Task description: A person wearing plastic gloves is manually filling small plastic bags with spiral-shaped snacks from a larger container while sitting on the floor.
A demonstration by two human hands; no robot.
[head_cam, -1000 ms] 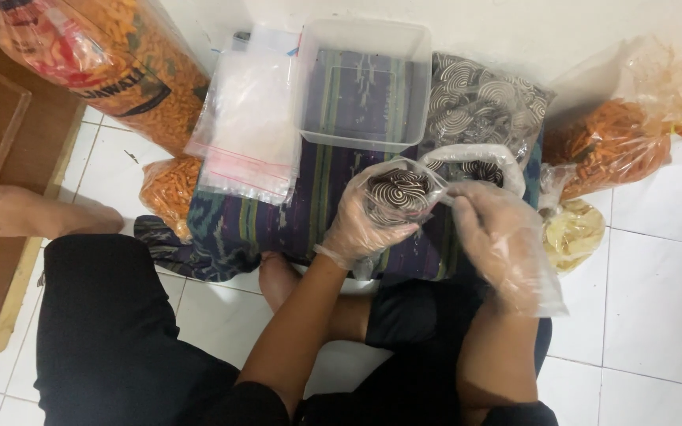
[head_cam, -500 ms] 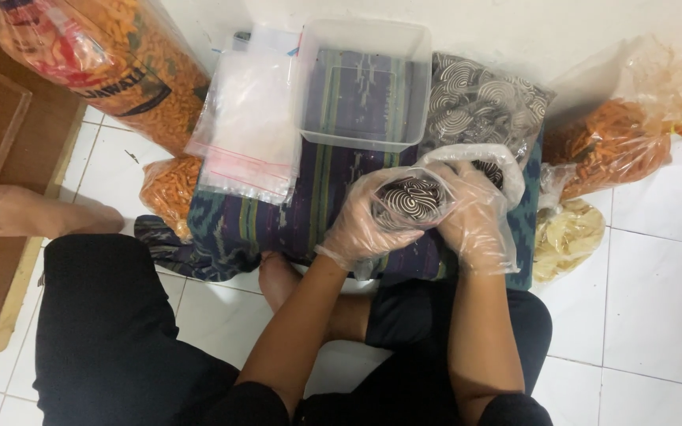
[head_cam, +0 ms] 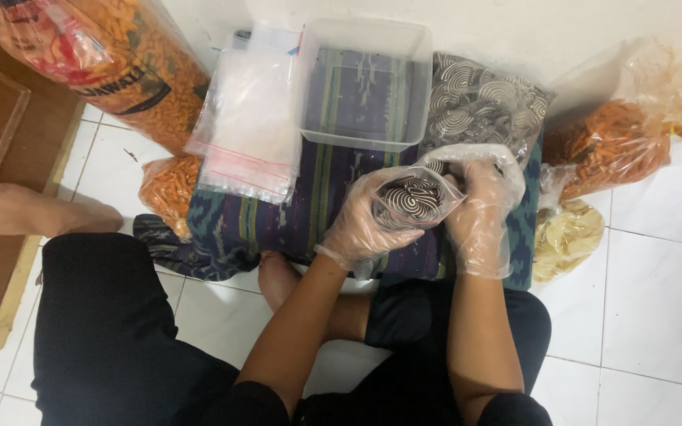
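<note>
left hand (head_cam: 365,225) gloved, fingers wrapped round small clear bag of spiral snacks (head_cam: 412,199) at frame centre, right hand (head_cam: 479,209) gloved, fingers pinching bag rim at 3 o'clock, empty clear tub (head_cam: 365,83) at 12, striped cloth (head_cam: 278,213) beneath

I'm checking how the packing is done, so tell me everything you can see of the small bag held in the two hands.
The small clear plastic bag is thin, glossy and crinkled, holding dark round snacks with pale spiral lines. It is held above the striped purple cloth, its open mouth turned up toward the camera. The gloved left hand cups it from the side and below; the gloved right hand touches its other side, fingers at the rim. How full it is cannot be told.
</note>
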